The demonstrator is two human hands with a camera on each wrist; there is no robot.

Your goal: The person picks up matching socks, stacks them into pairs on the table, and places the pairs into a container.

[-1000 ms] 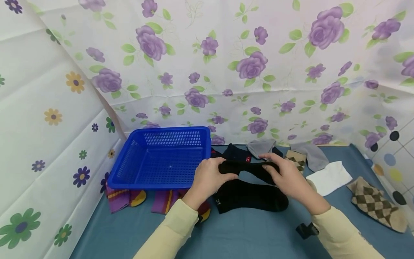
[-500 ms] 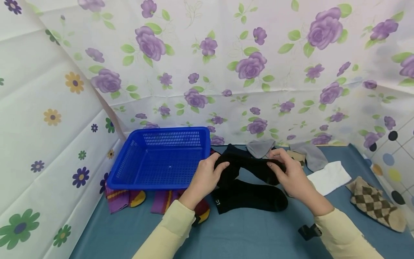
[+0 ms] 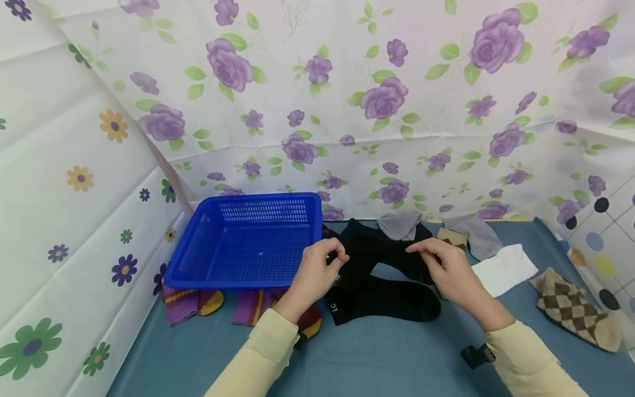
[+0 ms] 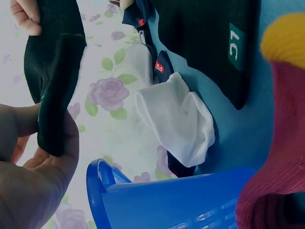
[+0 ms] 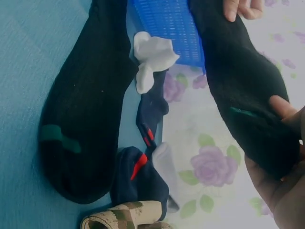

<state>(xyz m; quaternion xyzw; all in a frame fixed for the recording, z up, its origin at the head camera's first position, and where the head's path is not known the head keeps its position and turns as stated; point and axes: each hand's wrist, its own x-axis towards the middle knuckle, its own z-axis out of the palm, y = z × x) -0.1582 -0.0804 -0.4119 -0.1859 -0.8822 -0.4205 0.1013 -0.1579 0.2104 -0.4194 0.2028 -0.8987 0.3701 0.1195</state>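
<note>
A black sock [image 3: 369,248] is stretched between both hands above the table. My left hand [image 3: 317,270] pinches its left end; in the left wrist view that end hangs folded between thumb and fingers [image 4: 66,138]. My right hand [image 3: 448,270] holds the other end, with the thumb on a green-marked part of the sock in the right wrist view. Directly below lies a second black sock [image 3: 392,302], flat, its cuff lettering at the left and its toe at the right. The held sock covers part of the things behind it.
A blue basket [image 3: 248,285] stands at the left, with purple striped socks [image 3: 181,306] by its front edge. Behind the hands lie navy socks [image 5: 152,112] and a grey sock [image 3: 399,225]. Rightward are a white sock [image 3: 506,270] and an argyle sock [image 3: 577,311].
The held sock has gone from a narrow, bunched strip to a wider, spread shape. My left fingers have shifted their grip, and my right hand has moved slightly right.
</note>
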